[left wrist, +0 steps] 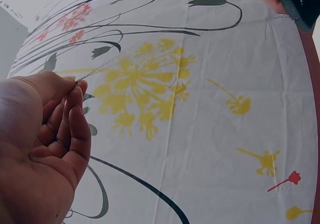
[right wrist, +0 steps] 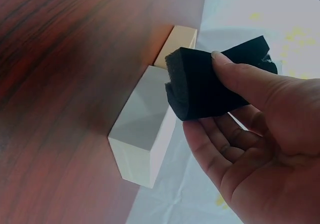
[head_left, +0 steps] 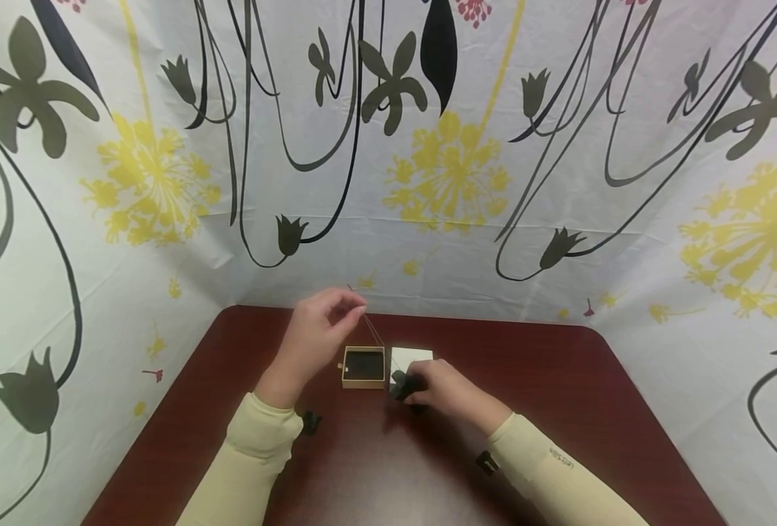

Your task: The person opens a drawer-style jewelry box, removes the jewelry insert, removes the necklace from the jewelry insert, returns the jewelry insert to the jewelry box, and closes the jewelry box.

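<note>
Thumb and fingertip of my left hand (head_left: 312,336) pinch one end of a thin chain (left wrist: 95,71), raised above the table. In the head view the chain slants down to the right, towards my right hand (head_left: 454,394). That hand grips a folded black foam pad (right wrist: 205,86) between thumb and fingers; the chain seems to run to it. Just beyond the pad stands a white box (right wrist: 142,111), partly covered by my right hand in the head view. Left of it sits a small open box (head_left: 364,384) with a gold-coloured rim and a dark inside.
A dark reddish-brown table (head_left: 526,358) bears the boxes. Flower-printed cloth (head_left: 441,277) hangs around its back and sides. Small black pieces show beside the left cuff (head_left: 311,422) and by the right sleeve (head_left: 487,462).
</note>
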### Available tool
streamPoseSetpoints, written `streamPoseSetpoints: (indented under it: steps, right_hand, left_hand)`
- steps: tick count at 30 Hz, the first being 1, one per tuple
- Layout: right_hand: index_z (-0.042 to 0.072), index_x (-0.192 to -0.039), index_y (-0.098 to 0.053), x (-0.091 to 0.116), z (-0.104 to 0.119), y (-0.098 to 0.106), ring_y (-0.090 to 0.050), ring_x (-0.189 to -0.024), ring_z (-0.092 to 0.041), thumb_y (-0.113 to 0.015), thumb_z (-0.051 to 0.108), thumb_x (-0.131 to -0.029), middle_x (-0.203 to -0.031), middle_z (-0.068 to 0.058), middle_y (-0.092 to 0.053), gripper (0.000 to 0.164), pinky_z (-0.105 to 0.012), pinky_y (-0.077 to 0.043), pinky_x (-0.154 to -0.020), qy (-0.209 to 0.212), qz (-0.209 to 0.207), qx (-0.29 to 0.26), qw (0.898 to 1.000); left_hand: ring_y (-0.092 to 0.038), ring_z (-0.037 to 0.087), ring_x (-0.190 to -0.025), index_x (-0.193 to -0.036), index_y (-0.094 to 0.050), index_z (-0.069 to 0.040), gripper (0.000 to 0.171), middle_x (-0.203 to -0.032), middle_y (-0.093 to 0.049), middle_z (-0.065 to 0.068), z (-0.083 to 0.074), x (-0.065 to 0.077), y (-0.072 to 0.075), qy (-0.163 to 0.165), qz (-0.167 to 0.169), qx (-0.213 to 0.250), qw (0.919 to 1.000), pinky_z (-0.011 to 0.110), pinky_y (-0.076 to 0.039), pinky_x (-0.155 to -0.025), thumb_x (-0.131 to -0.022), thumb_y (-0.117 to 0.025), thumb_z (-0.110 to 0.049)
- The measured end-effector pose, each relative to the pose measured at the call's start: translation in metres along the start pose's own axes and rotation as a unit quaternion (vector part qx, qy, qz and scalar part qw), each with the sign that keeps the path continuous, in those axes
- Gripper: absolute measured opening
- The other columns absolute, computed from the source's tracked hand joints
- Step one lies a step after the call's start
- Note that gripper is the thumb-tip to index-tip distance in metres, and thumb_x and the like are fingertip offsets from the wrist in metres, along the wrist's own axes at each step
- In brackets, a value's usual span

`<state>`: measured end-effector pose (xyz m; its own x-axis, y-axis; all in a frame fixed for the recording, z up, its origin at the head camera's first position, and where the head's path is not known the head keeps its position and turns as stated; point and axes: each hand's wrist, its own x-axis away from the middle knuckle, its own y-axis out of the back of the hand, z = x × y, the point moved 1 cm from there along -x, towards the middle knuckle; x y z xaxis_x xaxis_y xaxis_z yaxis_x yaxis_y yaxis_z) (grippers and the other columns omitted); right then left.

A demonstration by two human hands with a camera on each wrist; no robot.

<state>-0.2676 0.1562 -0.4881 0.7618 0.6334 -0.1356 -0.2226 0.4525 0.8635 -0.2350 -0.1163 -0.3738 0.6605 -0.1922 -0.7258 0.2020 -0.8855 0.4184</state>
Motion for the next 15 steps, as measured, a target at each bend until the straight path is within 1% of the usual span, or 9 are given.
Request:
streamPoseSetpoints:
  steps: [5,15]
  right_hand:
    - [0.022,-0.094,-0.071,0.0008,-0.0024,-0.0014,-0.061,-0.082,-0.006,-0.095,0.014,-0.088,-0.085,0.016,-0.066,0.026,-0.033,-0.054,-0.077,-0.006,-0.002,0.001,1.000]
    - [0.023,-0.093,-0.071,0.0014,-0.0065,-0.0016,-0.061,-0.083,-0.006,-0.095,0.015,-0.088,-0.087,0.017,-0.067,0.026,-0.034,-0.055,-0.078,-0.013,-0.005,-0.006,1.000]
  left_hand:
    - [-0.072,0.015,-0.088,-0.105,-0.081,-0.004,0.005,-0.099,-0.079,0.006,0.0007,-0.0003,0.0009,0.001,-0.005,0.004,1.0000,0.031,-0.061,-0.079,-0.100,-0.081,-0.002]
    - [-0.072,0.015,-0.087,-0.105,-0.080,-0.005,0.007,-0.098,-0.079,0.005,0.0020,-0.0007,0.0016,0.004,-0.006,0.008,0.9999,0.030,-0.061,-0.078,-0.100,-0.080,0.000]
